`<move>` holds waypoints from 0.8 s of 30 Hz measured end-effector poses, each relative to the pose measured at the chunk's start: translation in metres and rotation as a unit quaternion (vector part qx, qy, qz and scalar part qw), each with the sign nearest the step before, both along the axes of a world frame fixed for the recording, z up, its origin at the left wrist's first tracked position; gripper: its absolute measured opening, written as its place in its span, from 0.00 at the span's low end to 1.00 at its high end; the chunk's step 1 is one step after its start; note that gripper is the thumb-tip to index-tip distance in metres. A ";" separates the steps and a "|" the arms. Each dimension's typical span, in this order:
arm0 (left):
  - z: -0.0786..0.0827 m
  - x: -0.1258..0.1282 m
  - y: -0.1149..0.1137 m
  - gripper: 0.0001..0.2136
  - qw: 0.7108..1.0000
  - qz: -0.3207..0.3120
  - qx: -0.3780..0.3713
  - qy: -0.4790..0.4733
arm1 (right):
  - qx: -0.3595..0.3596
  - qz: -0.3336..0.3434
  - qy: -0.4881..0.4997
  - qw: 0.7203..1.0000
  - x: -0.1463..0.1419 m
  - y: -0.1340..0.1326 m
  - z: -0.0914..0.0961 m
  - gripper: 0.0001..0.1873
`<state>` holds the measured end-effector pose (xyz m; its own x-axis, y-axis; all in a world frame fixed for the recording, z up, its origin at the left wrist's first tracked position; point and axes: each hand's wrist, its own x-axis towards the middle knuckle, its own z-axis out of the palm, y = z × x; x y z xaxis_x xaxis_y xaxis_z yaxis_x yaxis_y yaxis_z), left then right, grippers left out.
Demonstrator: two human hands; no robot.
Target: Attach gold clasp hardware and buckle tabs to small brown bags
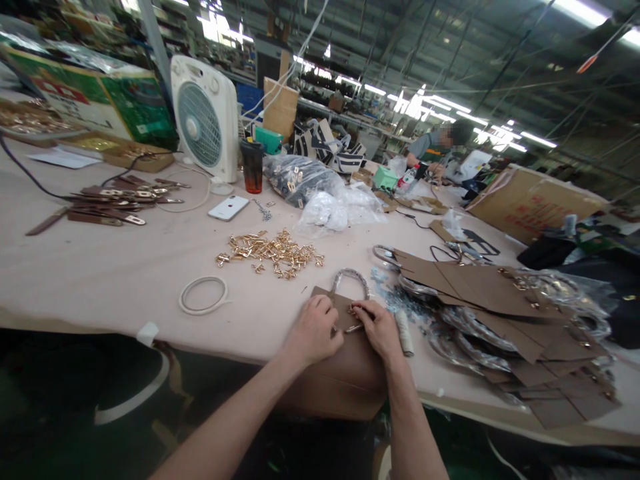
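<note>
A brown bag panel (345, 377) overhangs the near edge of the table (125, 267). The right hand (379, 328) pinches small metal hardware (351, 309) on it; the left hand (315, 331) curls over it, grip unclear. Bare tabletop stretches left to a white tape ring (183, 295); stacked panels (475, 287) crowd the right.

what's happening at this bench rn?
A person has both hands on a brown panel with a looped handle, at the table's near edge. The left hand lies over the panel; the right hand has its fingers at a small metal fitting by the handle. Gold-colored hardware is heaped beyond; similar brown pieces are stacked to the right.
</note>
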<state>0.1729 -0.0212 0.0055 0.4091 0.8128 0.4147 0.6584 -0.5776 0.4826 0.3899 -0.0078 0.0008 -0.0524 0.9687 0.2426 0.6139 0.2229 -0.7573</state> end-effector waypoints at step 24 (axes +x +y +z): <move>-0.002 0.007 0.004 0.10 0.987 0.137 -0.025 -0.077 | 0.037 0.046 -0.071 0.996 0.006 -0.001 -0.002 0.11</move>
<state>0.1795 -0.0171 0.0037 0.1069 0.9052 0.4114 0.7029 -0.3614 0.6126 0.3956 -0.0093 -0.0009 -0.1786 0.9379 0.2973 0.6883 0.3350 -0.6434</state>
